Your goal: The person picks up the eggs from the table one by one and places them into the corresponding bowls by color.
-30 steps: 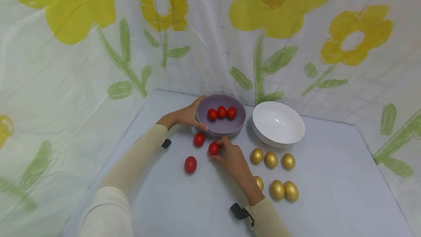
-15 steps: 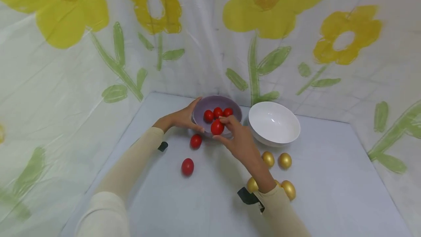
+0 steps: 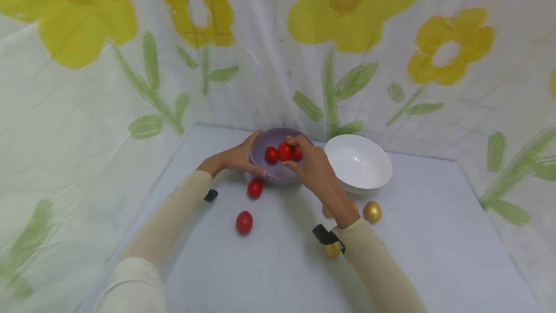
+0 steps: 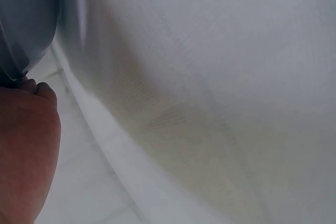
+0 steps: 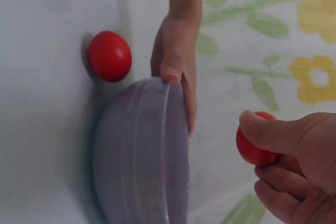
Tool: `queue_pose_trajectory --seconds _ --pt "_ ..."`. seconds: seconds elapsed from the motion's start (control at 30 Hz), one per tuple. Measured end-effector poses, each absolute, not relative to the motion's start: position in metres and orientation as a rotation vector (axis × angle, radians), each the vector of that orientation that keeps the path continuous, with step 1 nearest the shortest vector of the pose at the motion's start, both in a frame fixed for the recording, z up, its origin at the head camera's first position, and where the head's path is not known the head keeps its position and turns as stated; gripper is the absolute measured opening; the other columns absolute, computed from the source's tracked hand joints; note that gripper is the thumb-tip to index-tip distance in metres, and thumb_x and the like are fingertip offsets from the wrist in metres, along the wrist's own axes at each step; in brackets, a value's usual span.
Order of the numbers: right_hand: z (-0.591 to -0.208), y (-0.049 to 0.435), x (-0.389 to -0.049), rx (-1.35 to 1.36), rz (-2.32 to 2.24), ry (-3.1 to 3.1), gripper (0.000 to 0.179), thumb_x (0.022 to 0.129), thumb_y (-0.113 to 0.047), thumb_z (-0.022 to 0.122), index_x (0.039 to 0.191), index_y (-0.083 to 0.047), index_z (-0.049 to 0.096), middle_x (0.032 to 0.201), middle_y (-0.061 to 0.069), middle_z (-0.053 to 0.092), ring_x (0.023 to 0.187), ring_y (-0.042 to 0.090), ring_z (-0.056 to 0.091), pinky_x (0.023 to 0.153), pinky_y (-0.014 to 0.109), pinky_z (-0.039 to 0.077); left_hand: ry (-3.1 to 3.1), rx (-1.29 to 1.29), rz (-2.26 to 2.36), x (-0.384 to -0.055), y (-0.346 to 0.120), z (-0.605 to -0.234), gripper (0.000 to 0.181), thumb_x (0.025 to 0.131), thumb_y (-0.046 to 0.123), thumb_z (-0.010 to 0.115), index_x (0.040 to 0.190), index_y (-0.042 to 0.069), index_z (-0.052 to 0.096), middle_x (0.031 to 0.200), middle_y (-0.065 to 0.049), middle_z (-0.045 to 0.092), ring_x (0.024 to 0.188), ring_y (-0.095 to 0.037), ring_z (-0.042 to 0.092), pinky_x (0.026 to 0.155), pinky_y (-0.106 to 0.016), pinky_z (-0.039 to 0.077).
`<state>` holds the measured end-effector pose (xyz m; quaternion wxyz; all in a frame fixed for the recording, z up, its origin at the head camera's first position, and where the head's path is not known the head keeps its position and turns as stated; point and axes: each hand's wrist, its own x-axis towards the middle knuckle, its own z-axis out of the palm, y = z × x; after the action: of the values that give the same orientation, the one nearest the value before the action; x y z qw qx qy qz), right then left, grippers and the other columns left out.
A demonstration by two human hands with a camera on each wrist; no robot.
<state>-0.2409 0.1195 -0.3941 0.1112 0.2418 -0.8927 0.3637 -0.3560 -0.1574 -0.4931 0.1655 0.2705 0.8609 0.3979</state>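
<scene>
I see the right hand (image 3: 315,165) pinching a smooth red egg (image 3: 285,150) above the round pale-purple bowl (image 5: 142,150) — the left hand (image 3: 236,157), thumb and fingers spread, holds its side

A glossy, smooth red egg (image 3: 285,150) is held above a round, smooth-walled mauve bowl (image 3: 278,174) standing upright. Within, a second egg (image 3: 271,155) shows at its nine o'clock, a third egg (image 3: 298,154) at three. Two loose red eggs (image 3: 255,188) lie outside, toward the bowl's seven o'clock.
</scene>
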Motion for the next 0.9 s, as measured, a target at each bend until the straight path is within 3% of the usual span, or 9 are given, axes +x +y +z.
queue_pose_trajectory --seconds 0.1,0.33,0.63,0.9 --pt "-0.396 0.117 -0.244 0.708 1.084 -2.663 0.055 0.087 -0.01 0.089 0.133 -0.009 0.059 0.143 0.005 0.067 0.126 0.027 0.067 0.107 0.041 0.054 2.456 0.758 1.134 -0.356 -0.16 -0.494 0.143 0.074 0.053 0.095 0.17 0.024 -0.007 0.171 -0.002 0.021 0.153 -0.028 0.029 0.122 -0.058 0.035" --pt "-0.41 0.113 -0.258 0.729 0.946 -2.809 0.052 0.087 -0.008 0.088 0.131 -0.011 0.062 0.128 0.008 0.073 0.114 0.024 0.07 0.102 0.039 0.057 2.422 0.766 1.161 -0.356 -0.157 -0.493 0.141 0.075 0.049 0.095 0.17 0.024 -0.006 0.171 -0.002 0.02 0.152 -0.029 0.028 0.119 -0.058 0.039" --pt "-0.422 0.095 -0.287 0.848 0.681 -3.011 0.051 0.087 -0.007 0.088 0.131 -0.013 0.064 0.115 0.004 0.072 0.106 0.021 0.066 0.097 0.036 0.058 2.43 0.772 1.154 -0.358 -0.157 -0.491 0.143 0.075 0.049 0.095 0.17 0.023 -0.008 0.173 -0.004 0.017 0.153 -0.03 0.028 0.123 -0.059 0.033" --pt "-0.437 0.082 -0.299 0.84 0.441 -3.144 0.044 0.094 -0.012 0.083 0.135 -0.016 0.066 0.111 0.003 0.073 0.099 0.018 0.064 0.089 0.034 0.06 2.444 0.775 1.138 -0.357 -0.156 -0.493 0.145 0.073 0.053 0.095 0.17 0.022 -0.008 0.174 -0.005 0.014 0.154 -0.03 0.027 0.122 -0.059 0.035"
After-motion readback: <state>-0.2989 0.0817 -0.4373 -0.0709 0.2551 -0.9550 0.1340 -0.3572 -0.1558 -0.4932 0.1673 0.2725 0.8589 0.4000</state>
